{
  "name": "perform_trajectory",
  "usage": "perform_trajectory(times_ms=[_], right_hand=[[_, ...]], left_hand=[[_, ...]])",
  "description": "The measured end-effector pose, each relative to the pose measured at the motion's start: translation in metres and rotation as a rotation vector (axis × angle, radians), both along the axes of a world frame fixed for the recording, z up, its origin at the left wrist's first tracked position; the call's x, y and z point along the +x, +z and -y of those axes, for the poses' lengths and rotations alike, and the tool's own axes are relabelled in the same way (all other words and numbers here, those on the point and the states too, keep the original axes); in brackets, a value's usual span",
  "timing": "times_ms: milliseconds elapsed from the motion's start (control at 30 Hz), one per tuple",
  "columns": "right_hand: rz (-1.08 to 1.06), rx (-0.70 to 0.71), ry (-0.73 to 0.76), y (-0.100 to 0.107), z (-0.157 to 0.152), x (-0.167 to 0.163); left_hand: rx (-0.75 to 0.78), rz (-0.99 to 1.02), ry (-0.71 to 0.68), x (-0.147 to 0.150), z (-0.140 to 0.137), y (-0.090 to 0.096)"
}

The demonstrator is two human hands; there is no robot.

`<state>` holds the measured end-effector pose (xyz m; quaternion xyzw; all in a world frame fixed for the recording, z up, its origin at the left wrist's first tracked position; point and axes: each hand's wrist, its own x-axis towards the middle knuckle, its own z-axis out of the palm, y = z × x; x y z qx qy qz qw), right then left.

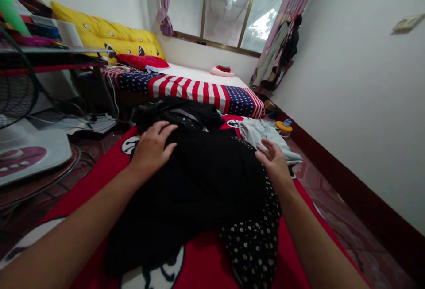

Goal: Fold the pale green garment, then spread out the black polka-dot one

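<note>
A black garment (pixel 199 183) lies spread over a red patterned cloth (pixel 209 260). Part of it, or a second piece under it, is black polka-dot fabric (pixel 254 244) that shows along the right side and the lower right corner. My left hand (pixel 154 147) is at the upper left edge of the black garment, fingers apart; whether it touches the fabric is hard to tell. Over the right edge, near the dotted part, my right hand (pixel 272 158) has its fingers spread and holds nothing. Beyond the garment sits a heap of dark clothes (pixel 179 114).
Light grey folded clothes (pixel 265 136) lie at the right. A bed with a flag-patterned sheet (pixel 189 90) stands behind. To the left are a fan base (pixel 33 147) on a round stool and a desk (pixel 66 50) with cables. Hanging clothes (pixel 279 54) are by the window.
</note>
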<state>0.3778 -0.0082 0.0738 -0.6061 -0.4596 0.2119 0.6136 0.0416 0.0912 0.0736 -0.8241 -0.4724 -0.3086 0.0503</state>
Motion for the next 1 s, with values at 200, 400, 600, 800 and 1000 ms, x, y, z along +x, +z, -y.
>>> perform_trajectory(times_ms=[200, 400, 600, 800, 1000], right_hand=[[0.335, -0.556, 0.433, -0.005, 0.127, -0.019], [0.880, -0.738, 0.565, -0.029, 0.170, -0.051], [1.090, -0.662, 0.219, -0.066, 0.166, -0.050], [1.003, -0.689, 0.055, -0.039, 0.176, -0.004], [0.942, -0.446, -0.157, -0.025, 0.168, 0.035]], left_hand=[[-0.320, -0.109, -0.261, -0.006, 0.064, -0.108], [-0.232, -0.179, -0.198, -0.006, 0.073, -0.133], [-0.251, -0.108, -0.266, -0.011, 0.074, -0.125], [-0.329, -0.067, -0.417, -0.016, 0.125, -0.103], [-0.236, -0.141, -0.334, -0.036, 0.160, -0.125]])
